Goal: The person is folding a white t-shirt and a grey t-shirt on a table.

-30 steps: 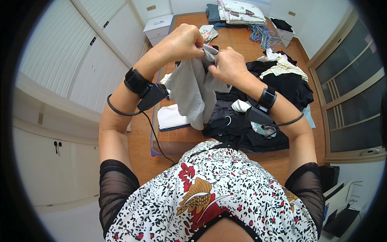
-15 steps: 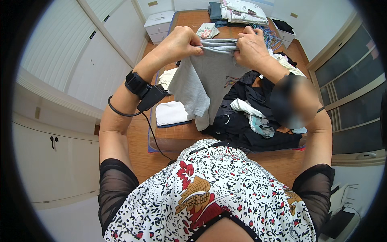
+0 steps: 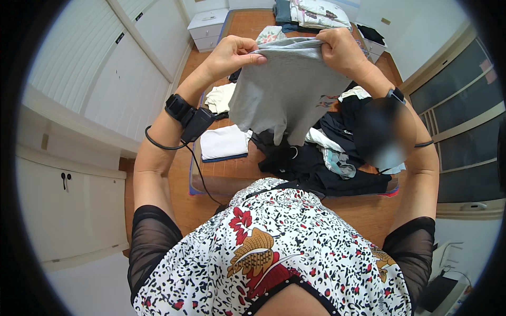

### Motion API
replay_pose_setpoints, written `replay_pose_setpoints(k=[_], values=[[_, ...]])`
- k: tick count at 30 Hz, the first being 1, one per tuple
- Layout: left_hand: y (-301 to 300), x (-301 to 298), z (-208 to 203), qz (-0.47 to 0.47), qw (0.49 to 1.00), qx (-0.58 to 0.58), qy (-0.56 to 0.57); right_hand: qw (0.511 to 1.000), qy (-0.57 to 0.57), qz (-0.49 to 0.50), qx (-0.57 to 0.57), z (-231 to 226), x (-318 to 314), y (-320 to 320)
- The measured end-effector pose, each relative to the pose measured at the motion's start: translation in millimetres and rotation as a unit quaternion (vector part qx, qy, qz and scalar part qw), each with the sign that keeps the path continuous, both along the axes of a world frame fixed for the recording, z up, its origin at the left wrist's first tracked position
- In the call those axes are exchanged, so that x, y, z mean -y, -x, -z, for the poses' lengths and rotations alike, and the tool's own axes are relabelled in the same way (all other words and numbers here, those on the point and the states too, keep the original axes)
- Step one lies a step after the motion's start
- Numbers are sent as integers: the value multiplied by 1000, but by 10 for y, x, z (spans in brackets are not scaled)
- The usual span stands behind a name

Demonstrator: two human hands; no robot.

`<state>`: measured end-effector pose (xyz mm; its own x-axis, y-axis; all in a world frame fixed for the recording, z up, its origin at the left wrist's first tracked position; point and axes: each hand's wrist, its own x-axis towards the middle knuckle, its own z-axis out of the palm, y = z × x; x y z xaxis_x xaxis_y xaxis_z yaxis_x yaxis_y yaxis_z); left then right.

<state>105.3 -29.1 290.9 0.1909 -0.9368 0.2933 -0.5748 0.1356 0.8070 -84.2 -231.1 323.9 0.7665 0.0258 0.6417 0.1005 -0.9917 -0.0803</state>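
Note:
Stretched between my two raised hands hangs a light grey knit garment [image 3: 290, 79], with a small dark and reddish print near its right side. Its upper edge is pulled wide, and the lower end falls in loose points; whether it is a shirt or shorts I cannot tell. My left hand [image 3: 237, 54] pinches the upper left corner between thumb and fingers. At the upper right corner, my right hand [image 3: 341, 50] is closed round the cloth. Below the garment, a heap of black clothes [image 3: 321, 166] lies on the bed [image 3: 232, 171], partly hidden by it.
Folded white cloth [image 3: 224, 142] lies on a dark folded piece at the bed's near left, with cream clothing [image 3: 220, 98] beyond it. A white and teal cloth [image 3: 337, 162] rests on the black heap. Folded bedding [image 3: 321, 16] is stacked at the far end. White cabinets [image 3: 79, 205] line the left.
My hands have moved apart, spreading the grey garment's bunched upper edge. Its hanging end has swung up and right, uncovering more of the white folded cloth.

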Motion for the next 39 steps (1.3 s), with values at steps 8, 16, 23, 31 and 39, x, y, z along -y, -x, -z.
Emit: replay_pose_setpoints(k=[8,16,23,31,39], values=[[-38,15,221,36,992,-2,119,982,102,-21,-159,-319,-49,106],[411,111,553,96,971,204,84,970,165,-32,-174,-283,-28,116],[550,207,1253,48,997,59,-29,977,121,6,-178,-317,33,100],[-31,-11,1243,-3,996,51,-76,984,84,18,-155,-336,316,215],[-1005,-303,369,-94,968,232,4,975,46,-16,-218,-215,561,227]])
